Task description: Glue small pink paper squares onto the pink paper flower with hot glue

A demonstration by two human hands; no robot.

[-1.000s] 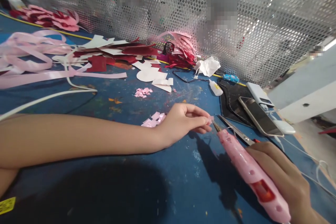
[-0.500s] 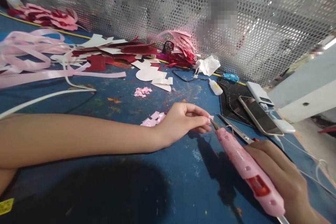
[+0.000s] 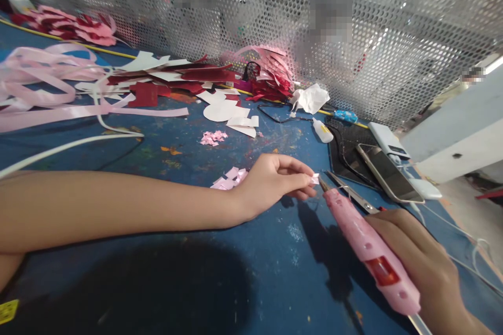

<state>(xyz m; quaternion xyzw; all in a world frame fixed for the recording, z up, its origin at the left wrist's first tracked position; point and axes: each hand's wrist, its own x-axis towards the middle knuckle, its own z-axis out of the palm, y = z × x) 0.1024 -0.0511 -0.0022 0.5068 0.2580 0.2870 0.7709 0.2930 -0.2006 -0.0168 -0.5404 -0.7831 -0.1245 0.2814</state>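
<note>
Between the thumb and fingertips of my left hand [image 3: 271, 183] is a small piece of pale pink ribbon [image 3: 315, 179]. My right hand [image 3: 418, 261] is closed round a pink hot glue gun [image 3: 365, 241] with a red switch and a glue stick [image 3: 419, 325] at its back end. The gun's nozzle points at the ribbon piece, very close to it; whether they touch I cannot tell. Scissors [image 3: 356, 197] lie just behind the gun, their handles partly hidden by my right hand. Cut pink ribbon pieces [image 3: 230, 179] lie beyond my left wrist, and a pile of smaller folded pieces [image 3: 214, 138] farther back.
Long pink ribbon [image 3: 51, 76], a white cable [image 3: 70, 142] and red and white scraps [image 3: 165, 70] spread over the left and back. A small white bottle [image 3: 322, 131], crumpled paper [image 3: 311, 98] and a phone [image 3: 389, 170] are at right. A perforated metal screen [image 3: 255, 10] borders the table.
The glue gun's nozzle has shifted slightly and the gun's rear end has moved a little left. The ribbon piece shows more of its face in my left hand, which stays in place.
</note>
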